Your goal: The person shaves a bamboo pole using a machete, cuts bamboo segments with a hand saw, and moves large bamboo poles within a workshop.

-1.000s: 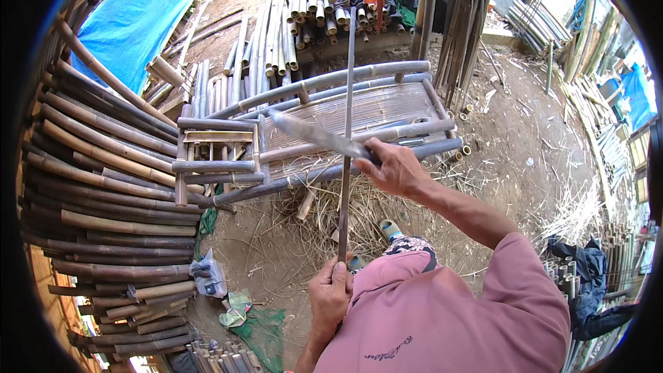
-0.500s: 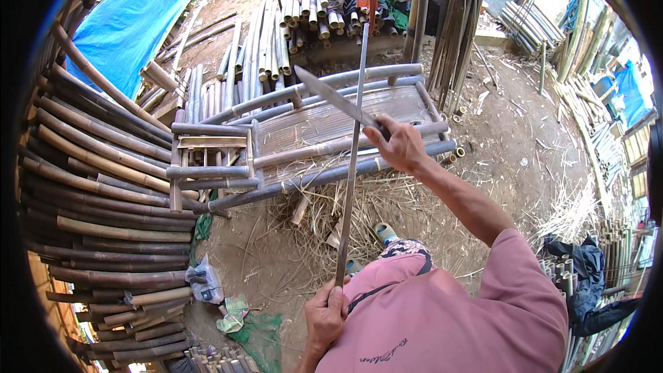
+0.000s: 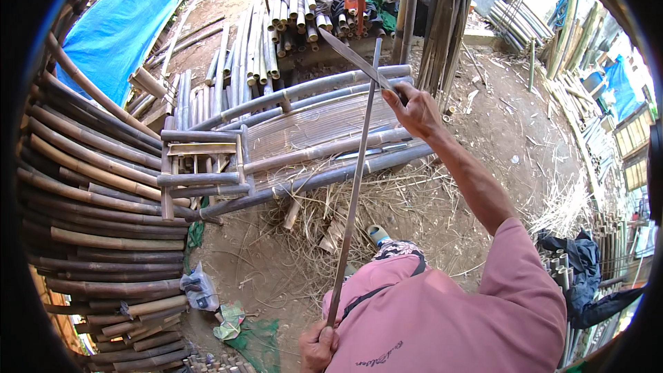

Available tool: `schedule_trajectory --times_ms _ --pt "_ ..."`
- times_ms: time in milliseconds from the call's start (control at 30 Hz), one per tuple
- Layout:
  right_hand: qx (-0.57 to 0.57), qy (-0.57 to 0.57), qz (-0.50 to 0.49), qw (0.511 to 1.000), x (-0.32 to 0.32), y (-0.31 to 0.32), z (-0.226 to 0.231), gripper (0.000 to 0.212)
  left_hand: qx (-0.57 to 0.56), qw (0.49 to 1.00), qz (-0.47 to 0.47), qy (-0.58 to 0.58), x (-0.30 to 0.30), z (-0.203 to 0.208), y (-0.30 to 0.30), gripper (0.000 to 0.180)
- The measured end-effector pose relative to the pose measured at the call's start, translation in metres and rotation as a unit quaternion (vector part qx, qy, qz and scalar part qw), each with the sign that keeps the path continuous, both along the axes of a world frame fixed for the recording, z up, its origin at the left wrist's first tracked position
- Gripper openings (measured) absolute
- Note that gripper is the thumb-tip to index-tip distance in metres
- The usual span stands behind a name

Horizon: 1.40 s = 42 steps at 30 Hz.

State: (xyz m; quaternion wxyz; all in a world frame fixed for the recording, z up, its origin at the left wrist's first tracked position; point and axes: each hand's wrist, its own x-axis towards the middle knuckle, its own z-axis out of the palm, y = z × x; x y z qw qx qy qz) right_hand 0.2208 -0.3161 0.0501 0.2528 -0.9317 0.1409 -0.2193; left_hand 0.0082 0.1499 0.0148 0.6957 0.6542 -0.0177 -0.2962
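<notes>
My right hand (image 3: pixel 418 113) is closed around the handle of a long-bladed knife (image 3: pixel 350 54), whose blade points up and to the left. The blade crosses a long, narrow strip (image 3: pixel 355 200), probably bamboo, near its far end. At the bottom of the view my left hand (image 3: pixel 318 347) grips the near end of that strip, thumb laid along it. The strip slants upward, away from my body. Beyond it stands a low bamboo bench (image 3: pixel 311 124) with a slatted seat. Whether the edge is cutting into the strip cannot be made out.
Dark bamboo poles (image 3: pixel 103 197) are stacked on the left, and cut poles (image 3: pixel 252 48) lie behind the bench. Thin shavings (image 3: pixel 311 224) litter the dirt floor. A plastic bag (image 3: pixel 199 289) lies lower left; upright poles (image 3: pixel 449 27) stand behind my right hand.
My right hand has moved up and slightly right with the knife, toward the strip's far end. My left hand has shifted down and a little left, still holding the strip.
</notes>
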Motion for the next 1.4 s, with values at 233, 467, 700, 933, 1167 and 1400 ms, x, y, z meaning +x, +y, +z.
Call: schedule_trajectory --times_ms 233,467,700,933,1167,1400 --pt "-0.009 -0.020 0.009 1.000 0.003 -0.010 -0.002 0.070 0.044 0.999 0.022 -0.003 -0.007 -0.009 0.023 0.027" --pt "-0.038 -0.024 0.004 0.999 0.012 -0.047 0.026 0.065 0.187 0.954 -0.064 -0.225 -0.018 -0.028 0.038 0.031" --pt "-0.077 -0.007 -0.002 0.997 0.017 -0.052 0.034 0.058 0.145 0.986 -0.001 -0.080 -0.017 -0.014 0.027 0.029" --pt "-0.263 -0.118 0.248 0.925 0.004 -0.012 0.029 0.032 0.147 0.988 -0.033 -0.021 -0.015 -0.019 0.041 0.028" --pt "0.011 -0.195 -0.058 0.979 0.018 -0.092 0.030 0.048 0.000 0.991 0.024 0.135 -0.007 -0.009 0.043 0.041" --pt "0.028 -0.019 0.212 0.977 -0.031 0.119 0.029 0.030 -0.285 0.941 0.011 0.184 0.120 0.027 -0.066 0.041"
